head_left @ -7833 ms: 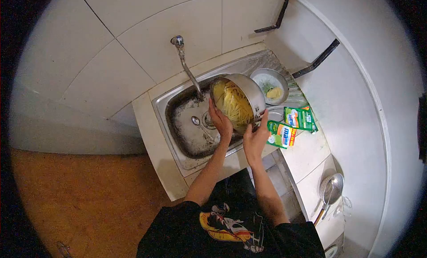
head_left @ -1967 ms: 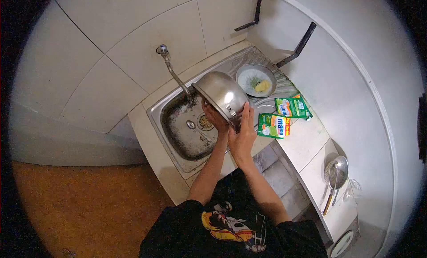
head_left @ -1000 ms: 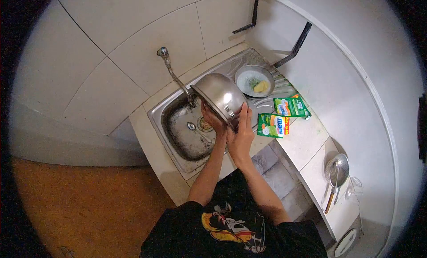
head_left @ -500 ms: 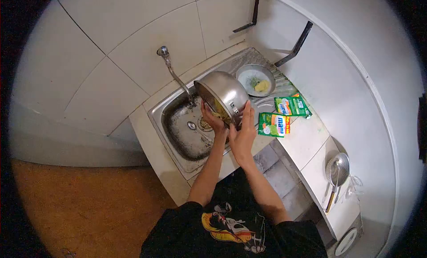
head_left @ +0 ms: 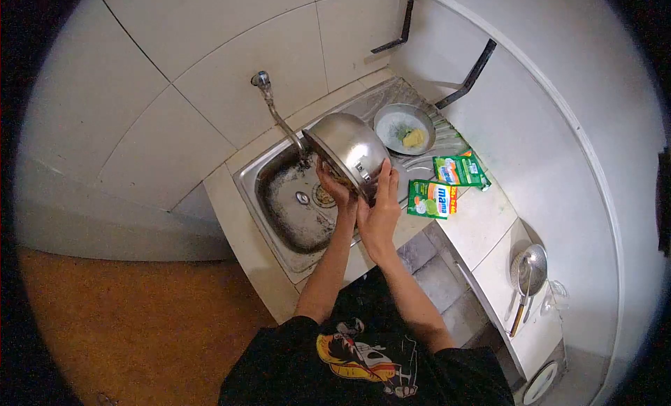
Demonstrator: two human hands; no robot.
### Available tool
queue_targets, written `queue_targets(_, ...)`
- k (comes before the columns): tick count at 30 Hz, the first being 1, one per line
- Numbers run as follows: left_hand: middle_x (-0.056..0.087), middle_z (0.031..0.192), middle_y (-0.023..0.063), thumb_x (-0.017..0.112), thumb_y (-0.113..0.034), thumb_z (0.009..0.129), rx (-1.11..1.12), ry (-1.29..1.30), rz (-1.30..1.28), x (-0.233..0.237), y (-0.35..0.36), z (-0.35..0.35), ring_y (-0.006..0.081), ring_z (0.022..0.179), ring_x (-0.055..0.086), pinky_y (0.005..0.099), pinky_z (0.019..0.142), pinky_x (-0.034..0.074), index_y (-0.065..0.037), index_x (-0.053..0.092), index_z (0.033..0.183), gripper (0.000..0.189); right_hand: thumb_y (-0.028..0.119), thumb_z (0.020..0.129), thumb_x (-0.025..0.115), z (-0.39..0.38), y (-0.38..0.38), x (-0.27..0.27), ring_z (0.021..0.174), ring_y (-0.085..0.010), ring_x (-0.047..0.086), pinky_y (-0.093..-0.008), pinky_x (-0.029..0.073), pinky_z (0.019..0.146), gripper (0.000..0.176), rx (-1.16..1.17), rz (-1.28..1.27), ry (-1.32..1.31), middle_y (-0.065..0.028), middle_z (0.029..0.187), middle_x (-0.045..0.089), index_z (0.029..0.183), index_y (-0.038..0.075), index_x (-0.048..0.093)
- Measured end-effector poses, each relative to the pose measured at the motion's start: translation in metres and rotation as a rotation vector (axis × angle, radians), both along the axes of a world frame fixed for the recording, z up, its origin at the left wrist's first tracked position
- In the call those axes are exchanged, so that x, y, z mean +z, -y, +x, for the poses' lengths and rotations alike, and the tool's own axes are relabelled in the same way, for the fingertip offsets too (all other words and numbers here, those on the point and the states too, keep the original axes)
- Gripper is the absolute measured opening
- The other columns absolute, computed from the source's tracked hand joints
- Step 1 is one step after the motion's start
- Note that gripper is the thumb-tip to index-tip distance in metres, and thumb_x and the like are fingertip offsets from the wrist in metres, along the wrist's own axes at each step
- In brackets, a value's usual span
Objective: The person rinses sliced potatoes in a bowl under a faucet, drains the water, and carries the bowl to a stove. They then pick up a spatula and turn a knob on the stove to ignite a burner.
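Two bare hands tilt a stainless-steel pot [head_left: 353,144] over a sink [head_left: 283,214] at the centre of the frame, its mouth turned down toward the lower left. Our left hand [head_left: 335,188] is spread under the lower side of the mouth; our right hand [head_left: 379,214] grips the rim beside a riveted bracket, fingers laid up along the outer wall. We judge the step to be a drain, with the left palm serving as a stop across the opening; the contents are largely hidden from us. The next move, in our reading, calls for a steady tilt and a firm right-hand hold before the pot is levelled.

The pot's rounded wall is smooth and bright, catching a hard highlight. Below it, the rectangular basin is dull metal speckled with dark grime, with a round drain strainer [head_left: 323,196] and what looks like a spoon [head_left: 302,197]. A slim, curved metal faucet [head_left: 278,119] reaches in from above.

At upper right, a shallow grey pan [head_left: 383,138] with whitish suds and a yellow lump, possibly a sponge [head_left: 414,137], rests on the ribbed drainboard. Two glossy green packets [head_left: 428,199] lie nearby, and a wooden-handled wire skimmer [head_left: 529,269] sits on the cream-tiled desk [head_left: 475,231] at right.
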State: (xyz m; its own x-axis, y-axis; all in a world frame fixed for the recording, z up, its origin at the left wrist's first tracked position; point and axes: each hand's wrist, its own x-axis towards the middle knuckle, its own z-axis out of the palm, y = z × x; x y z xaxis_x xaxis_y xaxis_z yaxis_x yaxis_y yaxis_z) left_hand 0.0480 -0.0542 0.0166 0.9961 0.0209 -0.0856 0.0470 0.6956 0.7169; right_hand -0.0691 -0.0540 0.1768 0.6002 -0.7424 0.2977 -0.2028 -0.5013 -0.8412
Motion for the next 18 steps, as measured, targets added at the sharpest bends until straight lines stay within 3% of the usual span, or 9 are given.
queue_targets(5,0.042,0.133,0.0167,0.037,-0.039,0.095,-0.043,0.002,-0.007,-0.016,-0.001,0.007,0.0273,0.118,0.046,0.0385,0.099,0.039,-0.002,0.034,0.134,0.054,-0.006,0.068,0.06,0.003,0.0,-0.001,0.112,-0.0463,0.049,-0.0437,0.046,0.087,0.082,-0.019,-0.001,0.003,-0.0314,0.132,0.038,0.142,0.006,0.025)
queue_targets(10,0.041,0.135,0.0183,0.037,-0.045,0.093,-0.135,0.023,-0.067,-0.05,-0.004,0.024,0.0285,0.119,0.045,0.0387,0.099,0.038,-0.002,0.032,0.136,0.06,-0.006,0.068,0.061,0.008,0.011,-0.007,0.093,-0.0408,0.058,-0.0384,0.049,0.075,0.08,-0.069,-0.151,0.093,-0.0284,0.124,0.047,0.14,0.002,0.028)
queue_targets(11,0.04,0.136,0.0182,0.037,-0.045,0.094,-0.013,-0.003,0.085,0.008,0.0,0.004,0.0284,0.122,0.042,0.039,0.101,0.036,-0.001,0.032,0.136,0.061,-0.006,0.068,0.061,0.008,0.017,-0.01,0.093,-0.0408,0.058,-0.0384,0.049,0.075,0.08,-0.074,-0.147,0.093,-0.0284,0.124,0.047,0.14,0.002,0.028)
queue_targets(13,0.04,0.136,0.0182,0.037,-0.044,0.094,-0.057,-0.028,0.027,0.017,0.001,0.007,0.0284,0.122,0.042,0.0386,0.101,0.036,-0.001,0.033,0.136,0.061,-0.001,0.074,0.057,0.005,0.029,-0.015,0.109,-0.0437,0.051,-0.0415,0.045,0.088,0.072,-0.088,0.091,-0.047,-0.0362,0.127,0.041,0.138,-0.005,0.026)
queue_targets(14,0.04,0.136,0.0182,0.037,-0.044,0.094,-0.095,-0.055,-0.034,0.028,0.001,0.008,0.0283,0.122,0.042,0.0382,0.101,0.035,0.0,0.034,0.136,0.061,-0.001,0.074,0.057,0.005,0.034,-0.007,0.109,-0.0437,0.051,-0.0415,0.045,0.088,0.072,-0.093,0.09,-0.045,-0.0362,0.127,0.041,0.138,-0.005,0.026)
queue_targets(16,0.04,0.136,0.0178,0.036,-0.045,0.095,-0.166,-0.122,-0.079,0.043,0.001,0.011,0.0276,0.122,0.043,0.0371,0.101,0.035,0.0,0.035,0.135,0.061,-0.001,0.075,0.056,0.002,0.045,0.01,0.108,-0.038,0.054,-0.0392,0.043,0.09,0.066,-0.145,0.523,-0.104,-0.0358,0.119,0.049,0.135,-0.01,0.029)
queue_targets(17,0.041,0.135,0.0175,0.035,-0.043,0.095,-0.096,-0.051,0.048,0.043,0.001,0.01,0.027,0.122,0.043,0.0366,0.101,0.036,0.0,0.035,0.135,0.059,-0.001,0.076,0.056,0.002,0.05,-0.013,0.107,-0.0365,0.055,-0.037,0.042,0.092,0.063,-0.166,0.311,0.062,-0.0366,0.116,0.051,0.133,-0.012,0.031)
queue_targets(18,0.041,0.134,0.0172,0.035,-0.042,0.096,-0.028,0.02,0.176,0.044,0.002,0.008,0.0264,0.121,0.044,0.036,0.1,0.036,-0.001,0.035,0.135,0.057,-0.001,0.076,0.056,-0.003,0.057,-0.034,0.107,-0.0365,0.055,-0.037,0.042,0.092,0.063,-0.174,0.313,0.064,-0.0366,0.116,0.051,0.133,-0.012,0.031)
